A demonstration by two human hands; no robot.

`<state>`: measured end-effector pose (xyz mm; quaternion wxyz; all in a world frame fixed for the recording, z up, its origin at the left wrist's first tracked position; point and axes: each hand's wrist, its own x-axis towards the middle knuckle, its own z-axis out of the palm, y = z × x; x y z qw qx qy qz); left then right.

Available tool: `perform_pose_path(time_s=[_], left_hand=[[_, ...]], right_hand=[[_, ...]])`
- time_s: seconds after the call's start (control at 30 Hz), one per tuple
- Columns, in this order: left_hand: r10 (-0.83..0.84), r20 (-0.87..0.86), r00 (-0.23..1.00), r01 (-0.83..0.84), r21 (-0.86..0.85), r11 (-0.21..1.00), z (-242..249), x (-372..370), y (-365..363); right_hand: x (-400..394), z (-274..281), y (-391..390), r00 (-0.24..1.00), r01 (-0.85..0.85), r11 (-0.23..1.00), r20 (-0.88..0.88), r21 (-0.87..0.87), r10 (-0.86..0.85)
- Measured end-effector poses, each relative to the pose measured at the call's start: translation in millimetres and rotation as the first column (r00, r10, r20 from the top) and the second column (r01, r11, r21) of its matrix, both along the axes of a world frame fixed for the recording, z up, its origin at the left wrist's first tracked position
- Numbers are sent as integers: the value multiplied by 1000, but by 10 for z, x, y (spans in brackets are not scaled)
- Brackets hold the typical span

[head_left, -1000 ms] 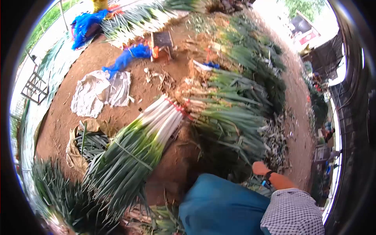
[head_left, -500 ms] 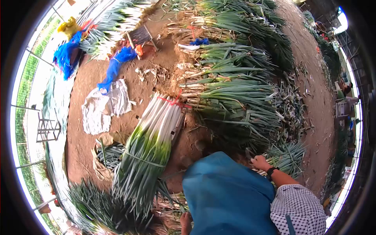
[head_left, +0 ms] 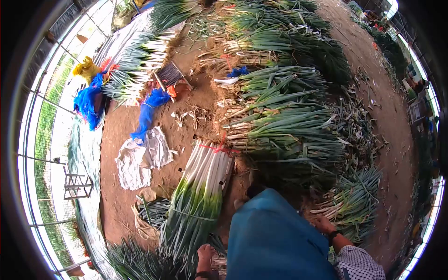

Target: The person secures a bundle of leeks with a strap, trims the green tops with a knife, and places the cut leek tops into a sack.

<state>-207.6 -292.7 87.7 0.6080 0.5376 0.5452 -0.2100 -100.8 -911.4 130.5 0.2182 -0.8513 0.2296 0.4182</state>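
Observation:
A large bundle of green onions [head_left: 203, 184] lies in front of me, white stalks away from me, bound with red ties and a pale band around the green. My left hand [head_left: 206, 254] is beside its leafy end with the fingers curled in; anything inside is hidden. My right hand [head_left: 323, 224], with a dark wristband, is low on the right, at the root side of a loose pile of green onions [head_left: 357, 198]. Its fingers are curled too, and I cannot make out what they hold. Blue cloth [head_left: 275, 238] covers my lap between the hands.
Rows of loose green onions [head_left: 284, 116] lie ahead to the right. On the left are a white cloth sack [head_left: 142, 158], blue netting [head_left: 149, 109], a small stool [head_left: 170, 77] and a metal frame stand [head_left: 77, 184]. Dark leaves [head_left: 140, 259] lie at lower left.
The view has tilted, so the scene sits lower and further right. My left hand has come up from the bottom edge to the bundle's leaves. My right hand remains near the loose pile.

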Motion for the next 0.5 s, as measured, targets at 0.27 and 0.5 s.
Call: perform_pose_path(time_s=[0.27,0.5], left_hand=[[-348,-1,937,348,10,937,80,1309,-40],[-470,-107,876,473,4,881,100,1527,-31]], right_hand=[[31,-65,-276,968,252,967,16,-46,-251],[817,-57,-497,954,145,989,266,9,-142]])
